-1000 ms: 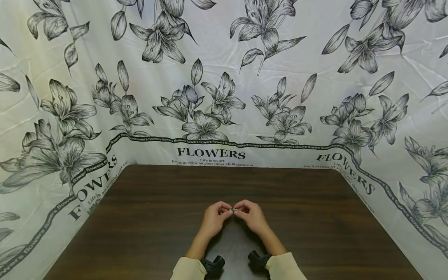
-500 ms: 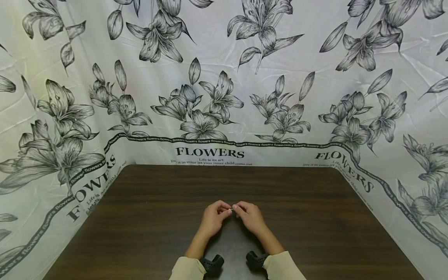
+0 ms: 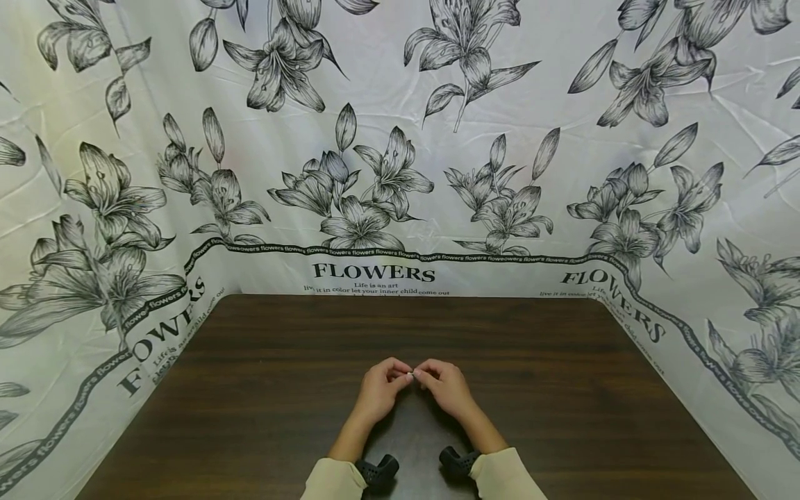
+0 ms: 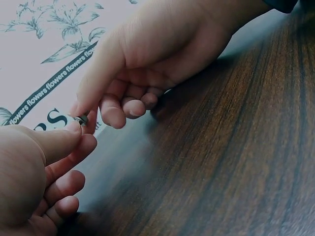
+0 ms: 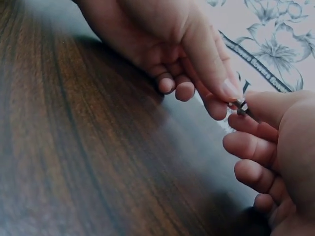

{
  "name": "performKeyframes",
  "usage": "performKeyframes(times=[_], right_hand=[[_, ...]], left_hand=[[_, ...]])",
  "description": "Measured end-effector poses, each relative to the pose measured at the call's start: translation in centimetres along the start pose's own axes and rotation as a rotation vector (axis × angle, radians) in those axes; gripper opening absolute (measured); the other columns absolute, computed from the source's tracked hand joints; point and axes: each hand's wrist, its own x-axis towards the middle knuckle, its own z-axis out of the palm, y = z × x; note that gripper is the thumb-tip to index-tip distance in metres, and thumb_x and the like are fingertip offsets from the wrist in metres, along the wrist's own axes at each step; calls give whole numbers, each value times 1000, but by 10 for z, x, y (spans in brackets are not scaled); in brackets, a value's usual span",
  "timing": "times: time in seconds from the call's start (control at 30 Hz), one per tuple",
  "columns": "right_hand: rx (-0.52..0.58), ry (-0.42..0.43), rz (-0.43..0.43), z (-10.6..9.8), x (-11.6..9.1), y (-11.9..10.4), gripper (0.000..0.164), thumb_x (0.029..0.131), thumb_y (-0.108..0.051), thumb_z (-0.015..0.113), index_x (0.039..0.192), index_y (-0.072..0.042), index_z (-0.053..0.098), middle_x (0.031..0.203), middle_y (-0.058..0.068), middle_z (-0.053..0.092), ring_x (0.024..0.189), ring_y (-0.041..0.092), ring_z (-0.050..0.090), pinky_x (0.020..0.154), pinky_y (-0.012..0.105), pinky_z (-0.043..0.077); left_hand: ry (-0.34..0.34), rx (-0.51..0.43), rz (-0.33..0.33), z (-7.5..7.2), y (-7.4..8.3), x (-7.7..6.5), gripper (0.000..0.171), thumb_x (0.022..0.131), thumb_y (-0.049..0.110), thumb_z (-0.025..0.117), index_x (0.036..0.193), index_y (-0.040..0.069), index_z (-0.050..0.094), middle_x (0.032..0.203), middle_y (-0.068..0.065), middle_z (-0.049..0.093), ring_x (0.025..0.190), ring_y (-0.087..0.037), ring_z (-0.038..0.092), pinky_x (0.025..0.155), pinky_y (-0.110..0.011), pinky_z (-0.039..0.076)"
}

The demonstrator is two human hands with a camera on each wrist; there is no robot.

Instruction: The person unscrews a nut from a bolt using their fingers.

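In the head view my left hand (image 3: 378, 390) and right hand (image 3: 447, 386) meet fingertip to fingertip over the middle of the table. Between them is a small shiny metal piece (image 5: 241, 106) with a wider, nut-like collar. Thumb and forefinger of the left hand (image 4: 29, 172) pinch one end. Coming from the other side, the right hand (image 5: 300, 142) pinches the opposite end with thumb and index finger. Both fingertips cover most of the piece, so its full shape is hidden. The remaining fingers of each hand are loosely curled beneath.
A dark wood-grain table (image 3: 281, 417) lies under the hands. White cloth (image 3: 500, 278) printed with black flowers and lettering hangs behind it and along both sides. Each wrist carries a black strapped device (image 3: 378, 471) next to a pale sleeve (image 3: 334, 479).
The right hand's fingertips have drawn slightly left, closer to the left hand's, so less of the metal piece shows between them. The left hand has barely moved. The head view has shifted a little.
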Motion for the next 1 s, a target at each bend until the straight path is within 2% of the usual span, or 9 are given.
performKeyframes(times=[0.13, 0.37, 0.53, 0.7, 0.9, 1.0], right_hand=[[72, -8, 6, 0, 0, 0, 5, 90, -13, 70, 93, -9, 72, 72, -2, 63, 64, 10, 54, 58, 24, 44], [160, -45, -16, -14, -6, -30, 11, 87, 1, 69, 98, 3, 69, 76, 13, 64, 65, 18, 56, 59, 25, 45], [194, -45, -14, -17, -8, -36, 13, 87, 2, 69, 100, 5, 68, 73, 13, 62, 65, 18, 54, 60, 25, 45], [210, -1, -15, -13, -5, -28, 12, 91, -3, 65, 99, 7, 67, 72, 15, 60, 62, 14, 53, 57, 25, 46], [79, 43, 39, -1, 2, 0, 21, 96, -24, 63, 85, -7, 69, 67, 4, 60, 61, 10, 53, 57, 27, 46], [46, 30, 46, -1, 1, 0, 27, 96, -29, 62, 80, -8, 68, 67, 1, 59, 61, 11, 53, 57, 27, 45]], left_hand=[[3, -4, 1, 0, -1, 0, 5, 89, 14, 72, 92, 10, 69, 79, 3, 67, 72, -12, 59, 64, -27, 47], [5, -8, -4, 1, -2, 1, 6, 88, 13, 72, 92, 11, 69, 78, 4, 67, 70, -11, 58, 63, -26, 45], [1, 1, 1, 1, -2, 1, 6, 88, 13, 72, 93, 11, 69, 79, 4, 67, 71, -11, 59, 64, -26, 46], [0, -2, -12, 1, -2, 1, 5, 89, 13, 72, 93, 12, 69, 79, 5, 67, 71, -11, 59, 64, -27, 47], [5, -16, -13, 1, -3, 1, 6, 89, 14, 72, 93, 11, 68, 78, 4, 66, 70, -11, 58, 62, -26, 46], [13, -20, -8, 1, -4, 1, 6, 88, 14, 72, 93, 11, 69, 78, 4, 66, 70, -10, 58, 63, -26, 46]])
